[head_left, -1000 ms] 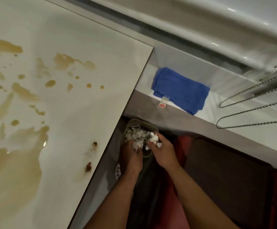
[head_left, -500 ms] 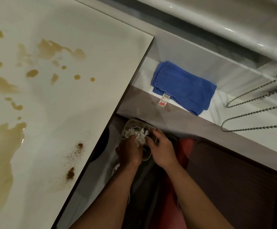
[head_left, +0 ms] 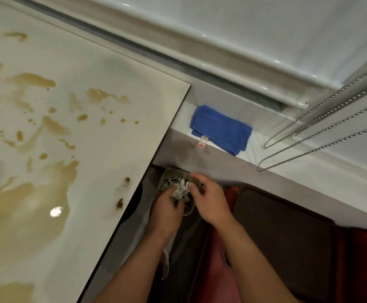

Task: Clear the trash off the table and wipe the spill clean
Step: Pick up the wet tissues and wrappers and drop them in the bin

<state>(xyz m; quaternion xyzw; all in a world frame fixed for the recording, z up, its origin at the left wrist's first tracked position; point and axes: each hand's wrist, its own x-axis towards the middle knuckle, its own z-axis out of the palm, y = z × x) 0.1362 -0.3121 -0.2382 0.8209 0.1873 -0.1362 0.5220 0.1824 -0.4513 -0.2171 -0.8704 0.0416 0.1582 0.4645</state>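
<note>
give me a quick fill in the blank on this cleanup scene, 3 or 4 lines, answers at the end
1. The folded cloth on the ledge is ____ in colour.
2. Both hands, left hand and right hand, are over a small ____ beside the table.
3. The brown spill on the table is ____ wiped.
4. The white scraps are crumpled bits of ____.

Answers: blue; bin; not yet; paper

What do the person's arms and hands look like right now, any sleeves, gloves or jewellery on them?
Both forearms are bare up to the bottom edge of the picture, with no sleeve in sight. The left hand and the right hand wear no gloves. No watch, band or ring shows on either wrist or on the fingers that can be seen; the left fingertips are hidden from view.
</note>
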